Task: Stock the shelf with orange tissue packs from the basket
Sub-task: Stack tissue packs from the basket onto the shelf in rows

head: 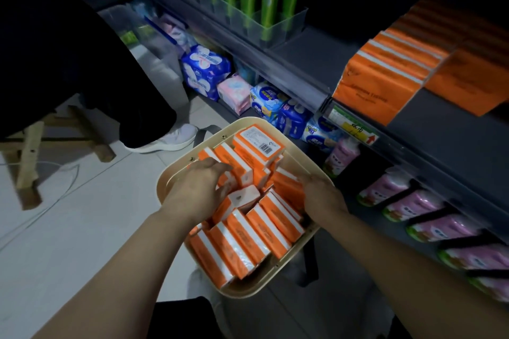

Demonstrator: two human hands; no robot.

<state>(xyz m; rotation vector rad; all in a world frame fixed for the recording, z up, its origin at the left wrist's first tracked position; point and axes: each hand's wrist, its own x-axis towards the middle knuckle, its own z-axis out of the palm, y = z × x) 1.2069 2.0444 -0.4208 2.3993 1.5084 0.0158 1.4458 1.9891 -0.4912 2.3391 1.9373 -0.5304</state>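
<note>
Orange tissue packs point(248, 237) with white stripes filled a beige basket point(176, 168) directly under both hands, some on edge, some tipped over. The left hand point(199, 187) lay at the basket's left side, fingers curled over the tops of a few packs and thumb tucked against a white pack end, gripping them. The right hand point(322, 197) sat at the basket's right rim, knuckles up, fingers bent down onto a pack; whether it held that pack I could not tell. Just beyond the left fingertips, on top of the pile, a labelled pack point(259, 143) lay face up, showing a barcode and small print too fine to read. Up and to the right of the right hand ran a grey shelf point(429, 129) carrying a shelf stack point(385, 74) of more orange packs, their dark print too blurred to read. On the shelf's front edge, beyond the right hand, hung a price tag point(355, 126) in green and yellow with a red arrow and handwritten characters I could not make out. To the right of the right hand lay pink packs point(440, 226). Beyond the basket sat blue packs point(205, 71) with lettering I could not read. Beyond the left hand stood another person's white shoe point(170, 137).
</note>
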